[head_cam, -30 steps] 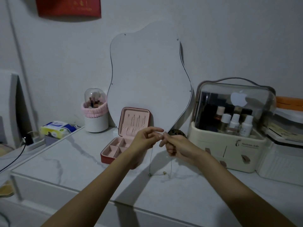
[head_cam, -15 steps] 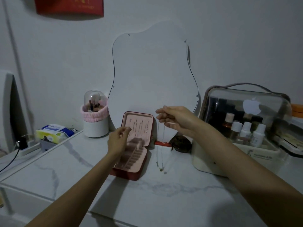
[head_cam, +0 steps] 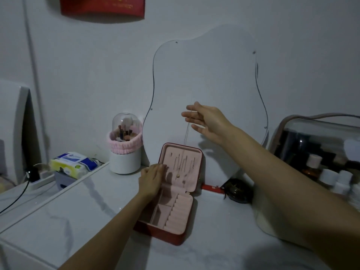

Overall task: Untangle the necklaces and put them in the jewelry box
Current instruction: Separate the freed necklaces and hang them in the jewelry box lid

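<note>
Closest to us is the red jewelry box (head_cam: 171, 217), open on the marble-look tabletop (head_cam: 87, 221), pink lining and ring rolls showing. Our left hand (head_cam: 151, 181) rests on the left edge of the box where lid meets tray, fingers fairly flat, steadying it and gripping nothing that we can make out. Further back and higher, our right hand (head_cam: 206, 121) pinches the top of a thin necklace (head_cam: 184, 145), other fingers spread, the chain hanging straight down in front of the upright lid with its small gold bead (head_cam: 177, 175) near the lid's lower part (looks untangled to us). So we're at the putting-away step. Next move probably calls for hooking the chain onto the lid without letting it bunch. Behind that: a wavy mirror (head_cam: 204, 84) and a brush holder (head_cam: 125, 145).
</note>
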